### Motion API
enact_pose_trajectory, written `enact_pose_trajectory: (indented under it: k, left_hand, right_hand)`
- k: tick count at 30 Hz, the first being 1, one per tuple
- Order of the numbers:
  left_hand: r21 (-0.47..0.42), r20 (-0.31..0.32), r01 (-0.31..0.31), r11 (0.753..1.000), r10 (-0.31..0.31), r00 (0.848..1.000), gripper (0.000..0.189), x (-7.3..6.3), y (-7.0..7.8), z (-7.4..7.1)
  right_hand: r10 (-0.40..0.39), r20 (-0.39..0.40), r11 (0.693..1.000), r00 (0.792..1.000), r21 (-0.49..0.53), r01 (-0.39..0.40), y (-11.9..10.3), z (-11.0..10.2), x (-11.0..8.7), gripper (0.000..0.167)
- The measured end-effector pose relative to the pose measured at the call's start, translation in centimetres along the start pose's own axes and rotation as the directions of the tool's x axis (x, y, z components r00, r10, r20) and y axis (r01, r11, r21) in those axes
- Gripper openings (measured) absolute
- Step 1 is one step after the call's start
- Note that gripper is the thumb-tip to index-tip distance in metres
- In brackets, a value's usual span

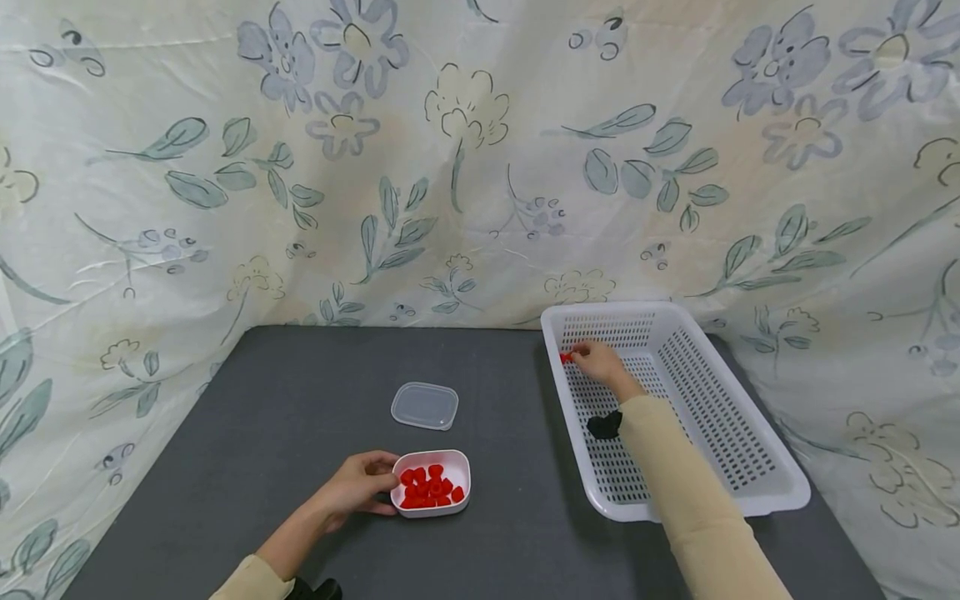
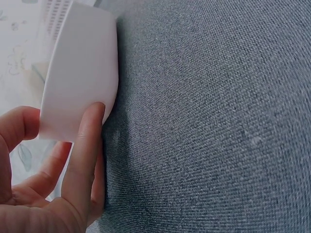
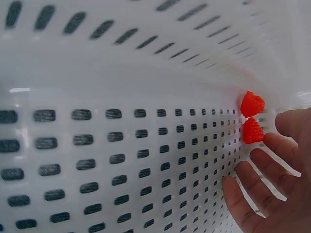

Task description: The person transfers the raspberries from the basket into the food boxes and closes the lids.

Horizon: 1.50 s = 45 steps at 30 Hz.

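Observation:
My left hand (image 1: pixel 360 487) grips the near-left side of a small white container (image 1: pixel 431 512), its thumb at the rim and fingers along the outer wall (image 2: pixel 82 73). Several red toy raspberries (image 1: pixel 429 489) lie inside. Over in the white slotted basket (image 1: pixel 765 492), my right hand (image 1: pixel 597 362) reaches toward the far-left corner. Two raspberries sit there, an upper one (image 3: pixel 252 104) and a lower one (image 3: pixel 252 131). In the right wrist view the thumb and fingers are spread apart, with a fingertip right at the lower raspberry.
A clear plastic lid (image 1: pixel 424 406) lies on the dark grey tabletop (image 1: pixel 315 392), just beyond the container. Beside the right sleeve (image 1: pixel 675 467) is a black object (image 1: pixel 603 425), over the basket floor. A floral curtain (image 1: pixel 465 208) hangs behind the table and along its sides.

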<state>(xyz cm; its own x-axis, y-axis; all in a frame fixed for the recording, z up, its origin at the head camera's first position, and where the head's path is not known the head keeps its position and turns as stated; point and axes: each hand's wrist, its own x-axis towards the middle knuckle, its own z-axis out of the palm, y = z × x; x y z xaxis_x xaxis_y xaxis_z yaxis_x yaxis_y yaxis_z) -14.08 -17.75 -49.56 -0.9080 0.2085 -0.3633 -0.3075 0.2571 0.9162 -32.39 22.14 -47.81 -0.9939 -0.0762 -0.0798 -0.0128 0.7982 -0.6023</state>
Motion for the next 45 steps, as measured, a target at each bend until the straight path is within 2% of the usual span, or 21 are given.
enact_pose_trajectory:
  k: [9, 19, 33, 39, 45]
  left_hand:
    - [-0.002, 0.01, -0.011, 1.0, 0.011, 1.0, 0.045, 0.0, 0.0, -0.1]
    - [-0.001, 0.006, -0.015, 1.0, 0.015, 1.0, 0.045, 0.0, -0.1, 0.0]
    - [-0.012, 0.01, -0.014, 1.0, 0.014, 1.0, 0.044, 0.1, -0.1, 0.0]
    - [-0.009, 0.008, -0.009, 1.0, 0.009, 1.0, 0.044, 0.0, -0.1, -0.1]
    - [-0.009, 0.007, -0.008, 1.0, 0.008, 1.0, 0.045, 0.0, -0.1, 0.0]
  right_hand:
    - [-0.014, -0.015, 0.999, 1.0, -0.04, 0.013, -0.2, 0.1, -0.2, 0.037]
    - [-0.062, 0.01, 0.997, 0.998, -0.044, 0.062, -0.2, 0.2, -0.4, 0.03]
    - [-0.021, 0.052, 0.994, 0.998, -0.105, 0.027, 0.0, 0.0, -0.8, 0.032]
    - [0.024, 0.114, 0.996, 0.993, -0.091, -0.014, 0.4, -0.3, -0.9, 0.023]
    - [0.036, 0.163, 0.998, 0.986, -0.051, -0.028, 0.2, -0.2, -1.5, 0.025]
